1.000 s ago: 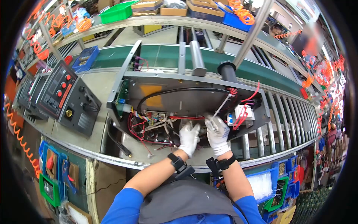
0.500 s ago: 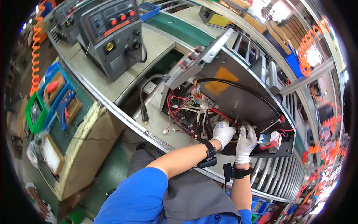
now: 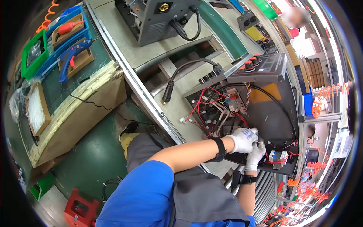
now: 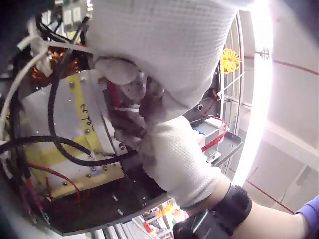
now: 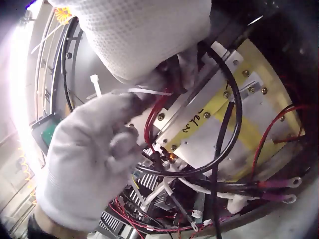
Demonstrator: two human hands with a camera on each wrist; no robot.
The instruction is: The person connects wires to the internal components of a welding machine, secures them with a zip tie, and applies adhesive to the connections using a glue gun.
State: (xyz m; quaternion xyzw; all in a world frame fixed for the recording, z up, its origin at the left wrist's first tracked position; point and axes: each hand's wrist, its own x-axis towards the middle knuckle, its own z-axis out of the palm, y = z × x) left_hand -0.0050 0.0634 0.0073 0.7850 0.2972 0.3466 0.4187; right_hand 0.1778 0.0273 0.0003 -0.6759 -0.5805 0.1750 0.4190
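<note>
In the head view, the gloved left hand [image 3: 244, 140] and right hand [image 3: 256, 154] meet over the lower part of an open metal chassis [image 3: 270, 108]. A thin white tie [image 5: 149, 91] runs between their fingertips beside a red wire bundle [image 5: 154, 119] in the right wrist view. The left hand [image 5: 84, 159] pinches one end with curled fingers; the right hand [image 5: 144, 37] has bent fingers at the other end, partly hidden. In the left wrist view, the left hand [image 4: 164, 45] covers much of the contact, and the right hand [image 4: 179, 159] lies below it.
A black cable with a plug [image 3: 168, 90] lies left of the chassis. Another grey machine [image 3: 160, 24] stands on the bench farther up. Loose red wires [image 3: 198, 109] and a white block [image 3: 278, 159] flank the hands. Tool trays [image 3: 72, 41] sit at upper left.
The head view has turned, shifting the chassis to the right and tilting it. Both hands stay inside the chassis and have come closer together, the left now overlapping the right.
</note>
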